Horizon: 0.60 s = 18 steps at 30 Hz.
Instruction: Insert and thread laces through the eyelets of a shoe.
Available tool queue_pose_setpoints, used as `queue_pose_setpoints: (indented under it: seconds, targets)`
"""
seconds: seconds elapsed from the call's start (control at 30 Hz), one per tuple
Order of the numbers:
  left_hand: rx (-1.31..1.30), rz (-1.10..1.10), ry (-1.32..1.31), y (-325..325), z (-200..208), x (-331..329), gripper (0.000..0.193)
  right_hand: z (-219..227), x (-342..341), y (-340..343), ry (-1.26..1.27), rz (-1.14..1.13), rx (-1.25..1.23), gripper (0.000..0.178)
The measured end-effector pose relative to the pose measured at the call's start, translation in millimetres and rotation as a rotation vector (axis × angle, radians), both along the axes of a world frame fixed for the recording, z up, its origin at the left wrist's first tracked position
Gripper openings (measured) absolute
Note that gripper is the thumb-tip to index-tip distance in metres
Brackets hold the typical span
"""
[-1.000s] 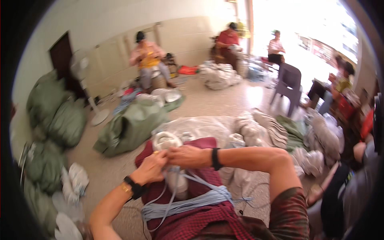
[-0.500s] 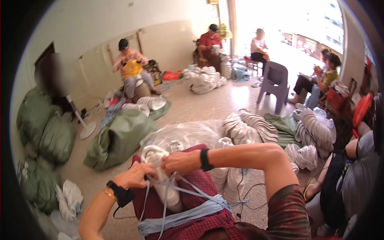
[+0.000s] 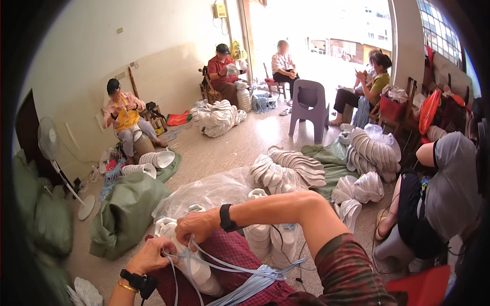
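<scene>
A white shoe upper (image 3: 164,227) sits at the end of a stack of white uppers (image 3: 208,281) on my lap, over a dark red checked cloth (image 3: 229,250). My left hand (image 3: 151,256) is closed beside its near side, pinching a pale blue shoelace (image 3: 176,278). On the upper's other side my right hand (image 3: 196,226) is closed on lace strands, its fingertips against the upper. A bundle of pale blue shoelaces (image 3: 252,282) lies across my lap, and strands run from it to both hands. The fingers hide the eyelets.
Clear plastic sheeting (image 3: 204,191) and a green sack (image 3: 130,209) lie ahead. More stacked uppers (image 3: 286,168) stand right of centre. Beyond are a grey plastic chair (image 3: 308,109) and several seated people. Someone in grey (image 3: 454,178) sits close on my right; a fan (image 3: 49,137) stands left.
The view has swung to the right, so the room appears further left. My hands remain at the shoe upper, now slightly further apart, with the laces drawn between them.
</scene>
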<state>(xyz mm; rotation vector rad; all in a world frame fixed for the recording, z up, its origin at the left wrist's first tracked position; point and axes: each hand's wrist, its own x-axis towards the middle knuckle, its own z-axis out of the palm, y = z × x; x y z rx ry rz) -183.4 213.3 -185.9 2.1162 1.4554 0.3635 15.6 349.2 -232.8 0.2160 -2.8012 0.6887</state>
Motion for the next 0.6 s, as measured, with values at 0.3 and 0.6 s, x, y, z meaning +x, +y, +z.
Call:
queue_pose_setpoints:
  seconds: [0.3,0.6]
  targets:
    - [0.433,0.121,0.081,-48,-41,7,0.023,-21,3,-11,0.136,0.042,0.186,0.019]
    - [0.107,0.022,0.098,-16,-4,7,0.024,16,-4,5,-0.402,-0.007,-0.139,0.024]
